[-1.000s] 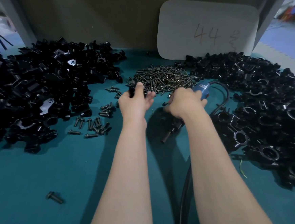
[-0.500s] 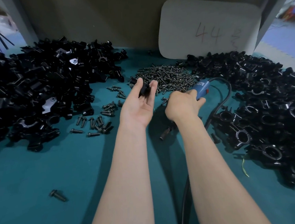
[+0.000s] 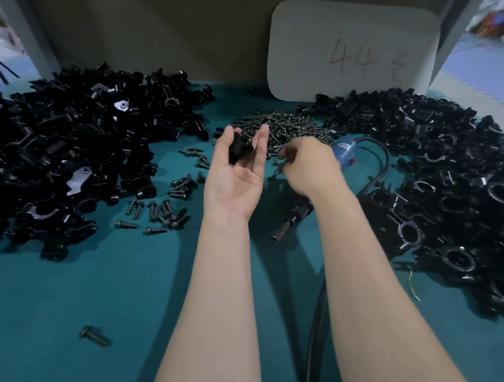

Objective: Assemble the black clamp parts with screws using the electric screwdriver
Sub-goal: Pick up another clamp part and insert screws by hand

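My left hand [image 3: 235, 174] is turned palm up above the teal table, with a small black clamp part [image 3: 237, 147] resting across its fingers. My right hand [image 3: 308, 165] grips the electric screwdriver, whose blue body [image 3: 343, 151] shows behind the knuckles and whose dark tip [image 3: 286, 226] points down-left below the wrist. Its fingertips curl at the near edge of the pile of dark screws [image 3: 284, 125]; whether they pinch a screw I cannot tell.
A big heap of black clamp parts [image 3: 60, 151] fills the left, another heap [image 3: 455, 181] the right. Loose bolts [image 3: 158, 210] lie left of my left hand, one bolt [image 3: 94, 335] nearer me. The screwdriver's black cable [image 3: 316, 330] runs toward me. A white board marked 44 [image 3: 351, 50] leans at the back.
My left hand lifted off the table by the screw pile and turned palm up, the clamp part now showing in its fingers. My right hand's fingers came closer to the screws.
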Motion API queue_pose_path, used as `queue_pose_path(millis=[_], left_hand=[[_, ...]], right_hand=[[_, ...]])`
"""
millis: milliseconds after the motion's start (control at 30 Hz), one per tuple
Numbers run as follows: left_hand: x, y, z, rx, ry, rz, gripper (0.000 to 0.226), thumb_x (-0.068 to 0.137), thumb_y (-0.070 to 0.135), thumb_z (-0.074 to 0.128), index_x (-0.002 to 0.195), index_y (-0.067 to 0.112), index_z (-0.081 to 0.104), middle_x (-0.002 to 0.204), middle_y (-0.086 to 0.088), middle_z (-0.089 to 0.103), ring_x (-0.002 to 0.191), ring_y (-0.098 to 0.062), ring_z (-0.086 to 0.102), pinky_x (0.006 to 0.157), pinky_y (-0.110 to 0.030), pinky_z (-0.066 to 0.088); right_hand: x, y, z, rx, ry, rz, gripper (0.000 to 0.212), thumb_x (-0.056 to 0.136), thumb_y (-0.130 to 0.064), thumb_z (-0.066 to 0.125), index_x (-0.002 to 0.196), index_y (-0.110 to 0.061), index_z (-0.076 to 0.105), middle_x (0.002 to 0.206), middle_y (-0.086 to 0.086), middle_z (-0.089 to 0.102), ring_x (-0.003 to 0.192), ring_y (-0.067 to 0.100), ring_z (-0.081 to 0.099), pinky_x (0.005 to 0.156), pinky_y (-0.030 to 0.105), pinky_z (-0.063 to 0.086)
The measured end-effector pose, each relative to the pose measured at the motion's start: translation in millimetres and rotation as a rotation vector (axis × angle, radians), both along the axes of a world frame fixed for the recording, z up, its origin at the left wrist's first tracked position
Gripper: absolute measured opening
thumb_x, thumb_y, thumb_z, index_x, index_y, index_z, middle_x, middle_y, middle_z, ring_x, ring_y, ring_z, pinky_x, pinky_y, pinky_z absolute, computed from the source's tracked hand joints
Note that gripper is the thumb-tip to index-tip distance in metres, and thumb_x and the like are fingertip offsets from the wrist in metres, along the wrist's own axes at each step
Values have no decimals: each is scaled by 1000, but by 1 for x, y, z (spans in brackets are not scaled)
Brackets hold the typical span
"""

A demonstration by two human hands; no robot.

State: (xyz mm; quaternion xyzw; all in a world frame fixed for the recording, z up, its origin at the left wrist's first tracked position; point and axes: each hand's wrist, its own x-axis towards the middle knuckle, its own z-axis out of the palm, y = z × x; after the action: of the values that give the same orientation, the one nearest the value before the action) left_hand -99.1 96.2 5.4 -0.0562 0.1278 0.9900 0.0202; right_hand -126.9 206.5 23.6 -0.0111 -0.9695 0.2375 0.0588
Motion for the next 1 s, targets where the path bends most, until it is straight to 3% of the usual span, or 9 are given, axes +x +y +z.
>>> queue_pose_path(millis=[133, 300, 400, 500, 600, 667, 700, 833, 1000], left_hand=[[-1, 0, 0, 45, 12, 13, 11, 98, 16, 53, 100, 5, 55, 92, -26, 69, 81, -28, 73, 69, -27, 60], [-3, 1, -2, -40, -18, 8, 14, 99, 21, 52, 101, 8, 53, 88, -19, 71, 77, -21, 73, 73, -29, 59], [-3, 3, -2, -89, -64, 4, 15, 99, 23, 52, 96, 8, 53, 85, -16, 71, 75, -19, 72, 76, -29, 58], [-5, 4, -2, -133, -101, 17, 14, 100, 22, 51, 94, 10, 52, 89, -15, 68, 78, -18, 69, 76, -28, 58], [-7, 5, -3, -227, -147, 88, 15, 100, 20, 52, 109, 8, 50, 89, -11, 65, 80, -17, 66, 77, -27, 57], [-8, 6, -4, -302, -178, 139, 30, 100, 20, 52, 126, 9, 45, 90, -9, 63, 81, -17, 65, 82, -28, 55], [-9, 7, -4, -347, -177, 157, 27, 100, 19, 52, 124, 9, 47, 91, -9, 63, 82, -17, 64, 83, -28, 54], [-7, 10, -2, -467, -181, 203, 6, 98, 16, 56, 93, 13, 54, 89, -9, 64, 77, -15, 62, 78, -25, 54], [-5, 13, -2, -631, -168, 274, 9, 96, 16, 58, 88, 13, 55, 91, -8, 63, 80, -16, 59, 85, -29, 53]], right_hand=[[3, -15, -11, 235, -84, 74, 43, 90, -13, 51, 128, -31, 52, 122, 5, 60, 119, 27, 48, 94, 38, 30], [6, -22, -17, 392, -44, 33, 21, 84, -7, 47, 100, -19, 53, 114, 8, 61, 109, 28, 55, 93, 38, 29], [7, -23, -19, 359, 10, 13, 14, 84, -7, 47, 84, -20, 42, 107, 7, 64, 105, 28, 57, 90, 37, 29], [5, -20, -19, 281, 2, 10, 9, 87, -9, 48, 90, -17, 49, 109, 8, 63, 106, 29, 56, 91, 37, 31], [2, -10, -6, -61, 39, 1, 18, 93, -11, 51, 106, -15, 62, 110, 6, 63, 102, 25, 58, 90, 33, 43], [3, -3, 4, -266, 99, 39, 11, 94, -14, 54, 101, -17, 62, 96, -2, 63, 90, 16, 57, 81, 27, 46], [3, -1, 8, -315, 121, 66, 7, 94, -16, 56, 96, -19, 61, 86, -7, 60, 82, 11, 55, 74, 21, 45], [7, -5, 15, -322, 124, 175, 10, 89, -16, 63, 83, -24, 61, 67, -13, 52, 60, -1, 46, 47, 4, 32], [11, -11, 14, -258, 92, 200, 13, 87, -11, 62, 80, -22, 64, 63, -13, 51, 56, 0, 45, 47, 4, 34]])
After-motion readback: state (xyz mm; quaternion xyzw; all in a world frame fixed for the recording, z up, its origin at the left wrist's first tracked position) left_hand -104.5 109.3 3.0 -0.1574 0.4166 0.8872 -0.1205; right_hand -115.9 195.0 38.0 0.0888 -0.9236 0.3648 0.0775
